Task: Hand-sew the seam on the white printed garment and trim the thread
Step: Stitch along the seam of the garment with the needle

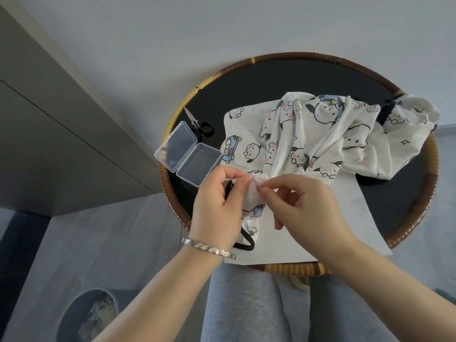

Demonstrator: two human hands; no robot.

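Pale grey walls and floor surround a round tray (296,56) with a woven rim and dark top, filling the middle and right of the frame. Across it the garment (320,134) lies crumpled from the upper right down to the centre, on a white paper sheet (357,218).

At centre frame the left hand (214,213) pinches a bunched bit of the cloth's edge between thumb and fingers. The right hand (308,208) meets it from the right, thumb and forefinger closed on what looks like a needle (258,186) at the fabric; the thread is too fine to make out.

An open clear box (188,154) sits at the tray's left, with scissors (199,124) just above it, untouched.

This looks like mid-stitching, trimming not yet begun. Next, the needle likely needs pushing through the pinched fold and drawing out while the left hand keeps the seam taut.
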